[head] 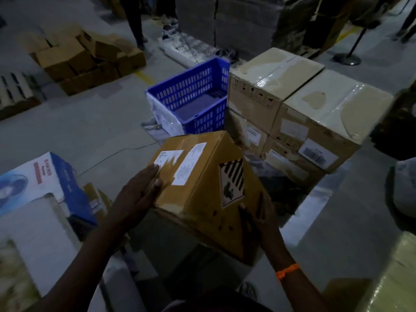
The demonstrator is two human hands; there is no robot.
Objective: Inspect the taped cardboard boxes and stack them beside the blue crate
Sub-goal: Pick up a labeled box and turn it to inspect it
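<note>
As we hold the brown taped box (202, 188) tilted, head view, left grip (139, 194) and right grip (258, 219) press flat-fingered on opp. faces. Inspection step, we judge. Box is near the blue crate (191, 102). Next: set it on the pale stack (292, 104) touching the crate.

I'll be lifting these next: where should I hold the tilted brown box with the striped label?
Probably grip opposite side faces of the brown box, left hand from the left, right hand from the right, palms low near the edges; its flat taped faces show no handles.
</note>
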